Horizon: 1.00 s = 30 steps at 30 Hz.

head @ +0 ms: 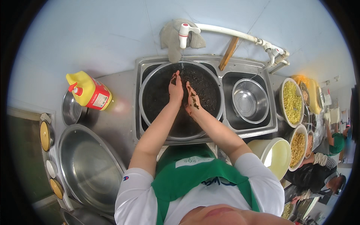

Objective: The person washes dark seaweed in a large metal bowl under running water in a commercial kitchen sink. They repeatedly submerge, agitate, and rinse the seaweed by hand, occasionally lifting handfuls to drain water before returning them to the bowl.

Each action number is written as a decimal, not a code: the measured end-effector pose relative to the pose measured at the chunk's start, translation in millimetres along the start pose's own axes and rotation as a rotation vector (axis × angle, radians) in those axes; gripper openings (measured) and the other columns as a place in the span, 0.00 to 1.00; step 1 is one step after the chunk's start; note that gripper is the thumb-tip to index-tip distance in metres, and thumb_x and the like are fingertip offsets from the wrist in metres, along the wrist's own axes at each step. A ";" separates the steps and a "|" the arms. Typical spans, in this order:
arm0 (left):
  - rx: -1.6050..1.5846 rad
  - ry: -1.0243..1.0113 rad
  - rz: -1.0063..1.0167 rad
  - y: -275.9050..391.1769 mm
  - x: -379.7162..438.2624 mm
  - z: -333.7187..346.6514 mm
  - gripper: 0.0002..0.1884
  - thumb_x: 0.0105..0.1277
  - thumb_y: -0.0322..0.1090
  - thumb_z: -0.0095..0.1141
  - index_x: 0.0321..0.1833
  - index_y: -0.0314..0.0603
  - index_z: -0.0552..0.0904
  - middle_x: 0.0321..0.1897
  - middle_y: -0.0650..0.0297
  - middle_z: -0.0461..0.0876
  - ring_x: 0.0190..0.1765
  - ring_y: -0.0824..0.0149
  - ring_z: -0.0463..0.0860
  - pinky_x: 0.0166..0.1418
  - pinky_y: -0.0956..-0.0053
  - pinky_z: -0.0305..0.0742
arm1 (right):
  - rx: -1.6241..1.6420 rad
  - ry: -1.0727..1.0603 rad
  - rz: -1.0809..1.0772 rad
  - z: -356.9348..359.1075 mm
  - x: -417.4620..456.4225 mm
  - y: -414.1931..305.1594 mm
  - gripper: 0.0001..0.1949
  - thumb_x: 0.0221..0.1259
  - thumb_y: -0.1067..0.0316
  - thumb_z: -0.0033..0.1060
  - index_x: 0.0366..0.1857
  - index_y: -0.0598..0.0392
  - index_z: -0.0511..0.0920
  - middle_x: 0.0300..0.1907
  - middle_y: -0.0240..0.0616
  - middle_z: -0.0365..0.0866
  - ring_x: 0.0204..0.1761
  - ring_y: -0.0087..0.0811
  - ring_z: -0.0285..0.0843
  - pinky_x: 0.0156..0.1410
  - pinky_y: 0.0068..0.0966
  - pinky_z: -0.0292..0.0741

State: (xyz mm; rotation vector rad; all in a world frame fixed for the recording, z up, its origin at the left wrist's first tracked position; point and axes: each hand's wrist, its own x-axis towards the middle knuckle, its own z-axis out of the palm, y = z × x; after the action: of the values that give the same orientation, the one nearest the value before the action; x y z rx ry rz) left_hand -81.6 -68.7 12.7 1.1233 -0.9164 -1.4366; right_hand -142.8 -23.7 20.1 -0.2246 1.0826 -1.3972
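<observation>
A large round metal basin (143, 112) filled with dark water and dark wet bits sits in the left bowl of the steel sink. Over it, my left hand (176, 88) and my right hand (193, 98) are held a little apart, fingers towards the wall. Dark brown-green bits cling to both, and neither grips an object. A thin stream of water falls beyond my fingertips from the white plastic tap (184, 36). A grey cloth (171, 39) hangs around that tap.
A steel bowl (250, 101) stands in the right sink bowl under another tap (272, 54). Left are a yellow jug (90, 91) and a large steel basin (90, 166). Right are a pale bucket (277, 157) and tubs of chopped food (292, 104). Other people work at far right.
</observation>
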 end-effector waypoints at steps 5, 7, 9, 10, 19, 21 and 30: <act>0.501 0.105 0.541 -4.1 -37.8 24.2 0.19 0.69 0.34 0.42 0.60 0.35 0.72 0.60 0.56 0.73 0.64 0.64 0.69 0.67 0.72 0.60 | 0.127 -0.234 -0.070 -12.2 10.0 -12.9 0.14 0.67 0.61 0.46 0.49 0.56 0.75 0.44 0.38 0.78 0.46 0.32 0.75 0.51 0.26 0.73; 0.166 0.058 0.276 8.6 -10.5 10.7 0.19 0.70 0.33 0.40 0.61 0.35 0.71 0.60 0.55 0.72 0.64 0.64 0.69 0.67 0.72 0.60 | 0.127 -0.111 -0.050 -3.5 1.5 -5.9 0.15 0.66 0.61 0.46 0.51 0.58 0.74 0.48 0.38 0.77 0.48 0.32 0.74 0.54 0.24 0.71; 0.060 0.012 0.228 1.7 -16.3 13.3 0.19 0.71 0.37 0.39 0.61 0.37 0.71 0.61 0.54 0.70 0.65 0.61 0.66 0.68 0.68 0.57 | 0.132 -0.050 -0.103 9.4 -11.3 -9.4 0.17 0.66 0.61 0.47 0.53 0.58 0.73 0.51 0.39 0.76 0.51 0.32 0.74 0.55 0.23 0.70; 0.258 0.027 0.372 -2.3 -28.7 18.1 0.19 0.69 0.36 0.42 0.61 0.40 0.72 0.63 0.54 0.68 0.66 0.57 0.64 0.69 0.65 0.55 | 0.024 -0.179 -0.066 0.8 2.8 -12.9 0.21 0.71 0.57 0.34 0.62 0.54 0.66 0.62 0.38 0.68 0.60 0.36 0.68 0.64 0.31 0.67; 0.863 -0.186 1.283 31.0 -19.3 -13.9 0.16 0.56 0.37 0.54 0.48 0.44 0.75 0.56 0.55 0.70 0.63 0.44 0.64 0.69 0.47 0.50 | 0.171 -0.281 0.129 21.7 -24.5 -53.0 0.28 0.67 0.39 0.33 0.56 0.52 0.69 0.59 0.40 0.68 0.62 0.40 0.64 0.64 0.39 0.64; 0.800 -0.180 1.307 36.7 -17.9 -9.4 0.15 0.55 0.37 0.55 0.44 0.42 0.75 0.50 0.55 0.73 0.57 0.45 0.68 0.68 0.46 0.53 | 0.166 -0.303 0.115 25.1 -21.1 -56.0 0.27 0.67 0.40 0.33 0.55 0.51 0.69 0.58 0.40 0.69 0.61 0.39 0.65 0.64 0.39 0.65; 0.684 -0.149 1.373 63.5 -21.0 4.3 0.09 0.48 0.30 0.60 0.32 0.41 0.75 0.35 0.55 0.74 0.39 0.50 0.70 0.45 0.59 0.66 | 0.136 -0.358 -0.066 30.1 -10.0 -56.8 0.22 0.68 0.44 0.35 0.50 0.51 0.71 0.53 0.37 0.71 0.59 0.36 0.66 0.60 0.37 0.66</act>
State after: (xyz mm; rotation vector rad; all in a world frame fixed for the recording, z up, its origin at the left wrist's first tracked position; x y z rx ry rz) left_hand -68.5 -58.3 77.5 0.5162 -1.8410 -0.0451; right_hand -157.6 -42.3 80.6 -0.3969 0.6880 -1.4177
